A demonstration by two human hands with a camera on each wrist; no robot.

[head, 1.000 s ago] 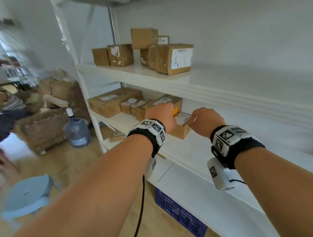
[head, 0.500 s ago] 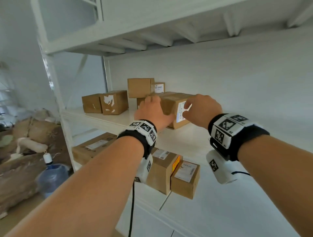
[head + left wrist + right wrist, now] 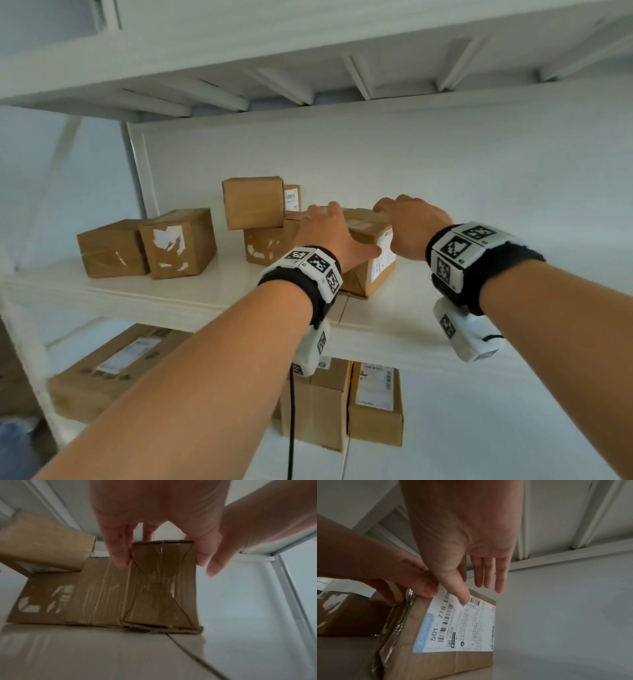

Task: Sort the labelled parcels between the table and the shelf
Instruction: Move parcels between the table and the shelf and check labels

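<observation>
Two hands on one box, upper shelf (image 3: 178, 301). Going left to right: a pair of plain boxes (image 3: 145, 243) stand side by side at the shelf's left, one with a torn-off label, so probably not the ones being sorted now. Next a small stack (image 3: 255, 216) further back, upper box resting on a lower one. Then the target: labelled box (image 3: 371, 263), standing on the shelf near the front edge, touching a neighbouring box on its left.

Left hand (image 3: 329, 233) is draped over the top, fingers down the far side and thumb on the near right corner; the left wrist view shows it clamping the taped face from both sides. Right hand (image 3: 409, 222) sits at the top right edge; fingers straight, thumb (image 3: 460, 592) touching the label (image 3: 460, 626). Not closed round anything yet.

My read: left hand holds the box, right comes in to share the load for a pull off the shelf.

Label faces right, readable from the right wrist view.
</observation>
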